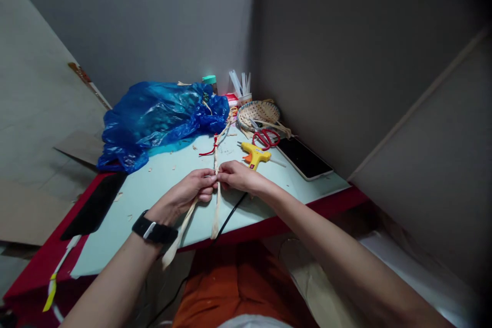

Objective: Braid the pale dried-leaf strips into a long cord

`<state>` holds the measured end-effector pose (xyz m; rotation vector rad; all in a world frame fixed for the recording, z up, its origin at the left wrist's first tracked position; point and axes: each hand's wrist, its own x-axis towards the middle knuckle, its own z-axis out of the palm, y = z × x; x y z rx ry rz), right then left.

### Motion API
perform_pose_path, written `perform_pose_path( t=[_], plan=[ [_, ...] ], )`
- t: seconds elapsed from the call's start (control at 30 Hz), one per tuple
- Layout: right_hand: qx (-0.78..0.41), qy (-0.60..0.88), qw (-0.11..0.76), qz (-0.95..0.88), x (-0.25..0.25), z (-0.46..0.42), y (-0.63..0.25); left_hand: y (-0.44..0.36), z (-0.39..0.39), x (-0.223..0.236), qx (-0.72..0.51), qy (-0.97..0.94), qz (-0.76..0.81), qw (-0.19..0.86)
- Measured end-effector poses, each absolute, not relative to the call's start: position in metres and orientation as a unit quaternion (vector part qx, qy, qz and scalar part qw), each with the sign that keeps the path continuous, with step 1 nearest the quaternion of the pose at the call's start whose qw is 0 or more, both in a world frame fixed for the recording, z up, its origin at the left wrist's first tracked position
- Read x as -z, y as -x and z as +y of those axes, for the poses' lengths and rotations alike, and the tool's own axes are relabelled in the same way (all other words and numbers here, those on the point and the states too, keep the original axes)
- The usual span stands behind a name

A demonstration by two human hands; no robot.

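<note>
A thin braid of pale, dry plant fibre [216, 158] runs down the middle of the table, with a red cord [208, 154] at its upper part. My left hand [194, 187], wearing a black watch, pinches the braid between thumb and fingers. From the other side, my right hand [239, 176] grips it at the same spot, fingertips meeting those of the left. One loose strand [216, 218] hangs straight down below the fingers; another strand [180, 236] slants left past the watch. Just beyond my right hand lies a yellow glue gun [255, 155].
Red-handled scissors [266, 139] and a phone [305, 159] lie to the right. Behind them are a small woven basket [258, 113] and a cup of white sticks [245, 97]. A blue plastic bag [161, 113] fills the back left; a black flat device [94, 207] lies at the left edge.
</note>
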<state>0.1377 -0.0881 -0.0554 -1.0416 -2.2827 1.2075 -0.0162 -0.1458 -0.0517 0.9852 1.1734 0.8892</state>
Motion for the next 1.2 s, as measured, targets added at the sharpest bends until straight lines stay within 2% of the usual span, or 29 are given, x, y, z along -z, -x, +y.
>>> perform_pose_path(
  t=[0.37, 0.6, 0.73, 0.97, 1.07, 1.2],
  plan=[
    [-0.292, 0.364, 0.118, -0.877, 0.043, -0.104, -0.147, 0.004, -0.149, 0.065, -0.428, -0.449, 0.593, 0.513],
    [-0.177, 0.425, 0.133, -0.878, 0.033, -0.121, -0.149, -0.003, -0.152, 0.061, -0.446, -0.45, 0.616, 0.468],
    [-0.164, 0.432, 0.156, -0.873, 0.038, -0.133, -0.144, -0.003, -0.154, 0.06, -0.46, -0.436, 0.606, 0.48],
    [-0.108, 0.405, 0.156, -0.894, 0.064, -0.167, -0.131, 0.012, -0.159, 0.061, -0.45, -0.413, 0.547, 0.572],
    [-0.118, 0.382, 0.163, -0.902, 0.063, -0.168, -0.138, 0.015, -0.16, 0.061, -0.463, -0.403, 0.531, 0.583],
    [-0.201, 0.408, 0.259, -0.852, 0.053, -0.146, -0.154, 0.013, -0.163, 0.058, -0.479, -0.4, 0.507, 0.595]
  ],
)
